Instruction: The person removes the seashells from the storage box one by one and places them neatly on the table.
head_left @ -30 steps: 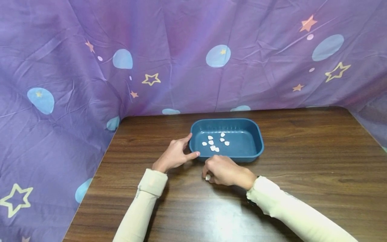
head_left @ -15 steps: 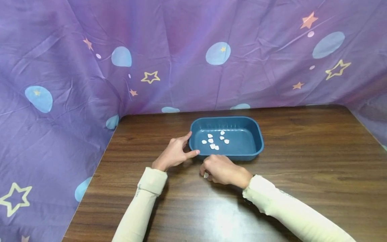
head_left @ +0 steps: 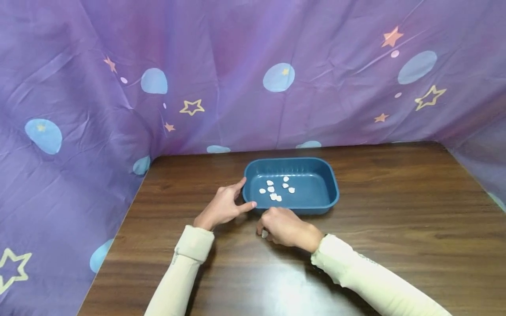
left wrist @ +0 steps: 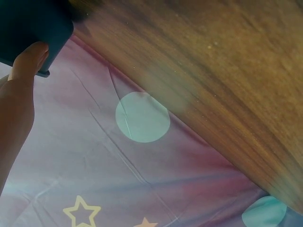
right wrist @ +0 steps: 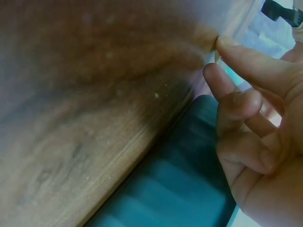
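A blue plastic tub [head_left: 326,206] sits on the table, with several small flat white pieces [head_left: 270,189] scattered over the left half of its floor. My left hand [head_left: 223,206] rests against the tub's left end. Its thumb and fingers are spread, straight, along the front-left corner. The left wrist view catches one finger [left wrist: 28,61] on the tub's wall. In front of the tub, low by the table, my right hand [head_left: 284,227] pinches another small white piece [head_left: 264,234] between thumb and forefinger. In the right wrist view, the other fingers [right wrist: 241,146] are loosely bent and that piece is mostly hidden.
The brown wood-grain table [head_left: 395,228] extends to both sides of the tub. A purple curtain [head_left: 237,87] printed with stars and pale blue spots hangs behind the table and along its left side.
My right hand has shifted slightly left, still pinching the white piece. My left hand stays on the tub's end. The head view has tilted and turned a little.
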Demonstrator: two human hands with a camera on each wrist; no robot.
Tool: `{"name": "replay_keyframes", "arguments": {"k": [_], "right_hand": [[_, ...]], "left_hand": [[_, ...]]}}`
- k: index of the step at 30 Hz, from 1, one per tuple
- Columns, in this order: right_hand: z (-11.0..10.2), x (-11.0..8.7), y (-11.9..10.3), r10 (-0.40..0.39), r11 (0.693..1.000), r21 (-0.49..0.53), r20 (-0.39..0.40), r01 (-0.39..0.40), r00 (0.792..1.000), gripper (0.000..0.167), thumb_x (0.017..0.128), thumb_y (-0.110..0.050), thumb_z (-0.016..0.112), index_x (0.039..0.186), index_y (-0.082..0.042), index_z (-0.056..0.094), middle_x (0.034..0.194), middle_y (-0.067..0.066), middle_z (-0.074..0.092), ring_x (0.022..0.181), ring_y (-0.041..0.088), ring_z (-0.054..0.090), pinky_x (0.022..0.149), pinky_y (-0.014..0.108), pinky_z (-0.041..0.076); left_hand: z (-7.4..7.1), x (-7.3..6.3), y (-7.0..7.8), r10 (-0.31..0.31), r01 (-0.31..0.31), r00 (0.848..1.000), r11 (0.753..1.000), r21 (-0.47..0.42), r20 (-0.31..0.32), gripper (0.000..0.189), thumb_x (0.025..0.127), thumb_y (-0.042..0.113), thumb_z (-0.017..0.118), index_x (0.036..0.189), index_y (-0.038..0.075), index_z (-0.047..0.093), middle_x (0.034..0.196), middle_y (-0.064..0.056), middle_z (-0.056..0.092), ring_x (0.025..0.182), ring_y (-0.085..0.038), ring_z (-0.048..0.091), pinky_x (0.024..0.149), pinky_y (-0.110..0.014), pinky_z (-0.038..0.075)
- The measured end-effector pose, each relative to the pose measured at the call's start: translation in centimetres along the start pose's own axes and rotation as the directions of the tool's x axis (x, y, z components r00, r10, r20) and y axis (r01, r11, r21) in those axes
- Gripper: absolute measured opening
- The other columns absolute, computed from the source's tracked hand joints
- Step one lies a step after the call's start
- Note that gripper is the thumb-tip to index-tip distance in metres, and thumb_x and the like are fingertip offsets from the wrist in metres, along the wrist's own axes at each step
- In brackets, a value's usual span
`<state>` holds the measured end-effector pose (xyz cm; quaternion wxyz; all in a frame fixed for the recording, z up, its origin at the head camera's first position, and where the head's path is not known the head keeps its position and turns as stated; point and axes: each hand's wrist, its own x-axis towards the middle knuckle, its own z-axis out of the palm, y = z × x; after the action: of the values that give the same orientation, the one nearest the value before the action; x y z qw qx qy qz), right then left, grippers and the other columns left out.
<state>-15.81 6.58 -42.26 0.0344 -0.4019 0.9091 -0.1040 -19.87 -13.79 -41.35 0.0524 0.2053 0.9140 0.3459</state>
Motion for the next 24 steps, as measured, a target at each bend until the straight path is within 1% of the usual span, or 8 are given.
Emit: {"name": "replay_keyframes", "arguments": {"k": [4, 8, 14, 17, 20, 24], "right_hand": [[0.32, 0.08, -0.19, -0.001, 1.0, 0.002, -0.01, 0.001, 1.0, 0.025, 0.072, -0.006, 0.084, 0.088, -0.024, 0.08, 0.09, -0.005, 0.077, 0.086, 0.013, 0.072, 0.07, 0.033, 0.062], [0.28, 0.04, -0.2, 0.011, 1.0, -0.002, -0.02, -0.012, 1.0, 0.026, 0.071, -0.005, 0.083, 0.088, -0.024, 0.08, 0.09, -0.005, 0.077, 0.086, 0.014, 0.072, 0.069, 0.035, 0.062], [0.45, 0.1, -0.23, 0.0, 1.0, -0.019, -0.026, 0.0, 1.0, 0.023, 0.075, -0.006, 0.079, 0.087, -0.025, 0.079, 0.087, -0.007, 0.075, 0.083, 0.013, 0.072, 0.065, 0.035, 0.061], [0.36, 0.1, -0.13, 0.005, 0.999, -0.032, -0.039, -0.006, 0.999, 0.023, 0.074, -0.006, 0.079, 0.087, -0.024, 0.079, 0.085, -0.007, 0.075, 0.082, 0.013, 0.071, 0.063, 0.035, 0.061], [0.16, 0.04, -0.15, 0.013, 0.999, -0.036, -0.042, -0.014, 0.999, 0.024, 0.074, -0.006, 0.08, 0.09, -0.024, 0.079, 0.088, -0.006, 0.076, 0.083, 0.013, 0.072, 0.065, 0.035, 0.061], [0.07, -0.04, -0.23, 0.008, 0.999, -0.035, -0.03, -0.009, 1.0, 0.027, 0.075, -0.006, 0.08, 0.095, -0.024, 0.079, 0.091, -0.005, 0.076, 0.084, 0.014, 0.072, 0.067, 0.036, 0.062]], "left_hand": [[0.05, -0.3, -0.25, 0.001, -0.001, 1.0, 1.0, -0.01, -0.001, 0.087, 0.09, 0.034, 0.075, 0.153, -0.006, 0.031, 0.152, -0.024, 0.044, 0.135, -0.029, 0.054, 0.113, -0.038, 0.048], [0.09, -0.11, -0.29, 0.014, -0.014, 1.0, 1.0, -0.001, -0.005, 0.087, 0.09, 0.036, 0.075, 0.153, -0.006, 0.032, 0.151, -0.024, 0.046, 0.135, -0.029, 0.055, 0.113, -0.038, 0.047], [0.16, -0.14, -0.31, -0.003, 0.003, 1.0, 1.0, 0.012, -0.015, 0.087, 0.089, 0.036, 0.076, 0.153, -0.004, 0.034, 0.15, -0.023, 0.047, 0.134, -0.028, 0.056, 0.114, -0.038, 0.047], [0.12, 0.03, -0.16, 0.013, -0.013, 1.0, 1.0, 0.002, -0.021, 0.087, 0.089, 0.036, 0.076, 0.153, -0.005, 0.034, 0.15, -0.024, 0.047, 0.133, -0.029, 0.057, 0.113, -0.038, 0.047], [0.07, 0.11, -0.06, 0.023, -0.023, 1.0, 1.0, -0.013, -0.02, 0.087, 0.089, 0.035, 0.076, 0.153, -0.006, 0.033, 0.151, -0.024, 0.046, 0.132, -0.03, 0.057, 0.112, -0.039, 0.049], [0.06, 0.03, -0.07, 0.008, -0.008, 1.0, 1.0, -0.013, -0.015, 0.087, 0.089, 0.035, 0.077, 0.153, -0.005, 0.033, 0.15, -0.024, 0.046, 0.133, -0.029, 0.057, 0.112, -0.038, 0.049]]}}
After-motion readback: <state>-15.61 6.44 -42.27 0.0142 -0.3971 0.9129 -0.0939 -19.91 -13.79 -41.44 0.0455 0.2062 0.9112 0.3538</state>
